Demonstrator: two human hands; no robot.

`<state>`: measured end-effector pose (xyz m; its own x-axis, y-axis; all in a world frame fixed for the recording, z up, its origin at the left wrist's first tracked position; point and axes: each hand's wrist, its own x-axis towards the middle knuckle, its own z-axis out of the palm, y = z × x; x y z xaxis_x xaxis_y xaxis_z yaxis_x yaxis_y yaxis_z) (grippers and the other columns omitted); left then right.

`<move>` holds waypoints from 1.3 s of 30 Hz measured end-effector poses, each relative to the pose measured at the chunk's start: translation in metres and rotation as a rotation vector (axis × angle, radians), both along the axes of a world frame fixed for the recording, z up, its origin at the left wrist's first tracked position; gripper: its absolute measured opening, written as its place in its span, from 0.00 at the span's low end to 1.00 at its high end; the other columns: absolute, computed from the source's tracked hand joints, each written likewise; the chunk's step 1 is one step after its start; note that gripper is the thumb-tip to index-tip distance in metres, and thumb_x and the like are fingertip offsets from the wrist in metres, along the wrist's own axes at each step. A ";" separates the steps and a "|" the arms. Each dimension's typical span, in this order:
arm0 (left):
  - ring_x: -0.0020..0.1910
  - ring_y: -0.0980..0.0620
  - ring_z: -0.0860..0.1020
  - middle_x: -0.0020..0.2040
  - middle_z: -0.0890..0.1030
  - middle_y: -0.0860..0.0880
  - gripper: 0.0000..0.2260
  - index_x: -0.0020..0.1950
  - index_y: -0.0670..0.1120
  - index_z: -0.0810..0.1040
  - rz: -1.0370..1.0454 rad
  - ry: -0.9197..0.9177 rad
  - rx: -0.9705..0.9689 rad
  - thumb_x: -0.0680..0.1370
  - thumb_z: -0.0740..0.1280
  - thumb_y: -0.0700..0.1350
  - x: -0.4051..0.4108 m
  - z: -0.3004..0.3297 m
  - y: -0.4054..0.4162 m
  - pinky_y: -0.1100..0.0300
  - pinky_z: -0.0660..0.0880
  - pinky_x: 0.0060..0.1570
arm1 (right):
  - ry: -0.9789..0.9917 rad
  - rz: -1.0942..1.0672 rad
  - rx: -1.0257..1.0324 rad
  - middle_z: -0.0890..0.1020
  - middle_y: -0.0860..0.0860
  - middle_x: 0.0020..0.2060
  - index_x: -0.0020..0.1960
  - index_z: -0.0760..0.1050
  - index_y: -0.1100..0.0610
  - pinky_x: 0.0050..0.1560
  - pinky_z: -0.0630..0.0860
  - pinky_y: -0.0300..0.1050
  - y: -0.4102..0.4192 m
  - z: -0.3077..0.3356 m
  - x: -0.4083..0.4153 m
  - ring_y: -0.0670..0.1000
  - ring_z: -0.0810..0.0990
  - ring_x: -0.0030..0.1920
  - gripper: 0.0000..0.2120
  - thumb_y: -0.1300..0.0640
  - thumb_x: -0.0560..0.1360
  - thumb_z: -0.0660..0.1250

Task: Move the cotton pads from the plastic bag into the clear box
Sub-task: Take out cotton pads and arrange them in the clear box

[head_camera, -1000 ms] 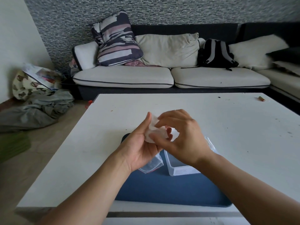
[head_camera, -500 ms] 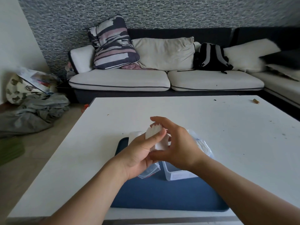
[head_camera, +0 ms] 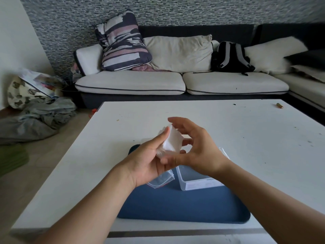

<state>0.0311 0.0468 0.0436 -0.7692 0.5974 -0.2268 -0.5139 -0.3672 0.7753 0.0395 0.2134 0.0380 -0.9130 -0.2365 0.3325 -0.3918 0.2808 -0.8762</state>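
Note:
A stack of white cotton pads (head_camera: 171,141) is held up above the table between both hands. My left hand (head_camera: 149,161) grips the stack from the left, thumb on top, and also holds the clear plastic bag (head_camera: 161,181), which hangs below the palm. My right hand (head_camera: 198,152) curls round the stack from the right, index finger raised over its top. The clear box (head_camera: 195,182) stands on the blue mat (head_camera: 175,205) just under my right wrist, open at the top; its far part is hidden by my hand.
The white table (head_camera: 246,138) stretches away behind the hands, with a small brown object (head_camera: 279,105) near its far right edge. A sofa (head_camera: 158,81) with cushions and a black backpack (head_camera: 230,57) stands beyond. Clothes and bags (head_camera: 35,106) lie on the floor at left.
My right hand's fingers have opened out from the top of the stack, showing more of the white pads. Both hands stay above the box with the pads between them.

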 end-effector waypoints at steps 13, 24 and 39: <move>0.46 0.50 0.82 0.57 0.81 0.41 0.27 0.64 0.42 0.78 0.091 0.092 -0.127 0.73 0.68 0.59 -0.002 -0.005 0.001 0.58 0.82 0.46 | -0.011 -0.024 -0.008 0.86 0.50 0.50 0.60 0.82 0.53 0.54 0.81 0.48 -0.001 -0.006 -0.006 0.55 0.84 0.49 0.16 0.57 0.74 0.76; 0.52 0.44 0.85 0.56 0.85 0.42 0.33 0.58 0.47 0.83 0.483 0.033 -0.360 0.69 0.67 0.73 -0.009 -0.014 0.021 0.51 0.81 0.47 | -0.320 -0.085 -0.195 0.83 0.57 0.47 0.61 0.76 0.59 0.49 0.81 0.53 -0.005 -0.005 -0.010 0.51 0.81 0.45 0.11 0.61 0.79 0.69; 0.55 0.46 0.82 0.55 0.83 0.48 0.26 0.56 0.48 0.78 0.652 0.150 -0.508 0.81 0.53 0.67 -0.021 -0.031 0.049 0.42 0.77 0.61 | -0.443 -0.206 -0.098 0.79 0.55 0.36 0.43 0.76 0.60 0.39 0.82 0.49 0.004 -0.001 -0.022 0.51 0.80 0.37 0.11 0.55 0.75 0.75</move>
